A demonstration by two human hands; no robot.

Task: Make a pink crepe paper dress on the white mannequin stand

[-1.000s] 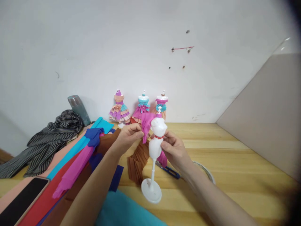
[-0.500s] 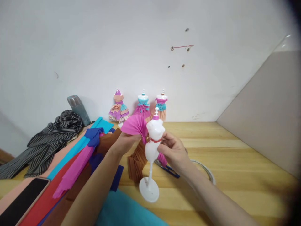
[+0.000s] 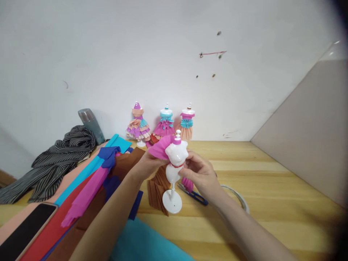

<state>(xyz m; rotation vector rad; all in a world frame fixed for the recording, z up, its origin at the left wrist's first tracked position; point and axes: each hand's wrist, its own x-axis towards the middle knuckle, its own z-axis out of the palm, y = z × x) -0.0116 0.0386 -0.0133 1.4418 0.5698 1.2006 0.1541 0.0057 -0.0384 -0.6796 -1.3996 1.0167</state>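
I hold a small white plastic mannequin (image 3: 176,159) on a round stand, tilted toward me above the wooden table (image 3: 272,203). My right hand (image 3: 199,174) is closed around its waist, where a thin red band sits. My left hand (image 3: 148,165) pinches a pleated magenta crepe paper piece (image 3: 162,148) against the mannequin's left shoulder. More magenta paper shows under my right hand.
Three dressed mini mannequins (image 3: 163,123) stand by the wall. Coloured crepe paper strips (image 3: 89,181), a folded brown pleated strip (image 3: 157,188), a phone (image 3: 25,232), a striped cloth (image 3: 59,156), a grey bottle (image 3: 91,125), blue scissors (image 3: 194,195) and a tape ring (image 3: 239,197) lie around.
The mannequin has tipped and moved down toward me. The magenta paper, first bunched, fanned out and now lies folded over the shoulder under my left fingers.
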